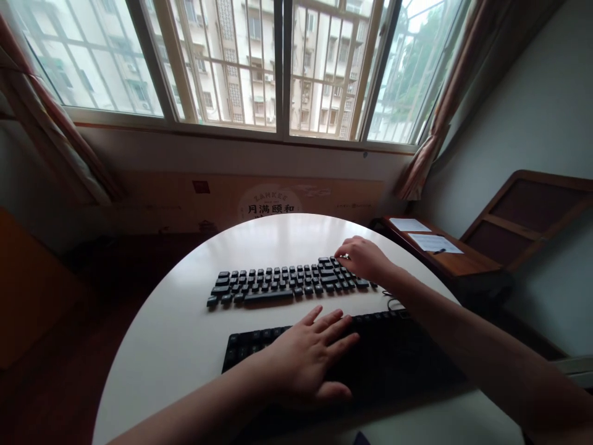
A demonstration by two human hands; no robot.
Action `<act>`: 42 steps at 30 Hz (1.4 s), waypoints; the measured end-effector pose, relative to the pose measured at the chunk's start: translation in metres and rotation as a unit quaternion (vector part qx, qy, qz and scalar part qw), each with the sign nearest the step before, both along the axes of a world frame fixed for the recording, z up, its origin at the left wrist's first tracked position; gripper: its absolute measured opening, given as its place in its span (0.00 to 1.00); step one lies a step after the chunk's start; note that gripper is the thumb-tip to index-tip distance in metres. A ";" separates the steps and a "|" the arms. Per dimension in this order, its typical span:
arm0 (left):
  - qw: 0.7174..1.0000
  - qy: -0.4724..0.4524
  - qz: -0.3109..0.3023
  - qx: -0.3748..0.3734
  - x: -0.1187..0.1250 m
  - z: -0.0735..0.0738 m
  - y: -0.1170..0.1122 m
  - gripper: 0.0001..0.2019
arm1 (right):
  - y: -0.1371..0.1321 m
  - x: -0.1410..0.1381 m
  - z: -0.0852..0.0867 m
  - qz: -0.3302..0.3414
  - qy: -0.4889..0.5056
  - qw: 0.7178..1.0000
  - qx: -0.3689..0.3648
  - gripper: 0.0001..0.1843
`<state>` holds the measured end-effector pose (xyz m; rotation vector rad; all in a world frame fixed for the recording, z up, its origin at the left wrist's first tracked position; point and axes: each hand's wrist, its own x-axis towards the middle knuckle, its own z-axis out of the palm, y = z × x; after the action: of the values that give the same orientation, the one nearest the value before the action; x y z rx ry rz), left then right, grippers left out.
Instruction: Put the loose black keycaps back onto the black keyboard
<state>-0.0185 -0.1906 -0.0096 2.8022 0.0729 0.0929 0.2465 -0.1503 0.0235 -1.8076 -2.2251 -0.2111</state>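
Note:
Loose black keycaps (269, 296) lie in rows on the white round table (152, 358), set out like a keyboard. At the upper right of these rows, my right hand (365, 256) is closed in a pinch on a keycap, which its fingers mostly hide. Nearer to me lies a black keyboard (393, 358), with keys visible at its left end and along its far edge. My left hand (303, 358) rests palm down over it, fingers spread and holding nothing. A dark cable (393, 303) loops beside my right forearm.
Beyond the table are a barred window (282, 68) and a printed box panel (273, 198). To the right, papers (430, 242) and a pen (440, 251) lie on a wooden chair seat (463, 262). A small dark purple object (360, 439) shows at the bottom edge.

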 end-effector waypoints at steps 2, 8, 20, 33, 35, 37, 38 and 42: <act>1.000 0.002 -0.001 -0.006 0.000 -0.002 0.000 0.39 | 0.025 0.004 -0.001 0.003 -0.014 0.999 -0.029 0.03; 1.000 0.017 0.001 -0.009 0.000 -0.003 0.001 0.40 | 0.073 0.014 -0.014 0.042 -0.028 0.992 -0.119 0.09; 0.998 0.039 0.008 -0.044 -0.002 0.012 -0.004 0.38 | 0.094 0.020 -0.030 0.074 -0.019 0.979 -0.190 0.11; 1.000 0.011 -0.001 -0.010 0.000 -0.007 0.004 0.39 | 0.053 0.004 -0.011 0.087 0.070 0.992 -0.065 0.04; 1.000 0.009 -0.001 -0.005 0.001 -0.008 0.004 0.39 | 0.017 0.009 -0.003 0.097 0.100 0.989 -0.043 0.05; 1.000 0.006 -0.002 0.000 0.003 -0.008 0.004 0.39 | -0.025 0.015 0.003 0.103 0.125 0.986 -0.036 0.07; 1.000 0.006 0.000 0.005 0.003 -0.008 0.004 0.39 | -0.045 0.019 0.005 0.103 0.136 0.985 -0.034 0.07; 0.998 0.028 0.030 0.036 0.006 -0.004 0.003 0.38 | -0.105 0.027 0.008 0.115 0.177 0.975 -0.072 0.07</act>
<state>-0.0129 -0.1873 -0.0136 2.8755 0.1717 0.0330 0.2736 -0.2555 0.0311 -1.4899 -2.2056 0.3023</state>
